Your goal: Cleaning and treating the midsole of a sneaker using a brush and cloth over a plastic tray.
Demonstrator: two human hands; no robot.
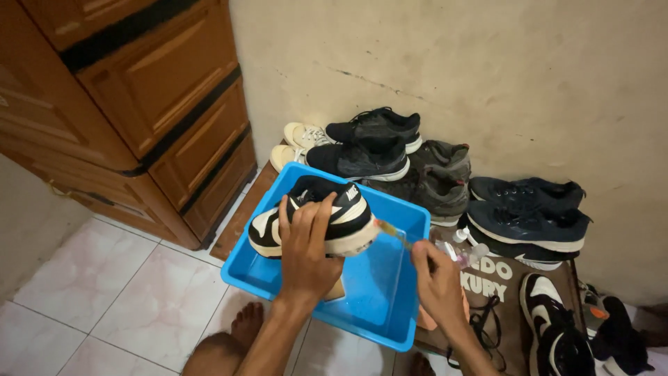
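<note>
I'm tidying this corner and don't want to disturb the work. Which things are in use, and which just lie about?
In use: black-and-white sneaker in left hand; brush in right hand; blue tub.

Lying about: dark shoes by the wall, navy pair, cream shoes, bag.

Down at four o'clock from the middle of the view, a brown paper bag point(497, 289) lies flat on the floor, bold white block lettering across its face, black cord handles trailing toward six o'clock. It sits just beside the right edge of the blue tub, with dark shoes at its twelve and three o'clock. On its upper left corner rests a small clear spray bottle point(465, 245) with a white nozzle; whether it carries a label cannot be told. No signs or screens show anywhere.
</note>
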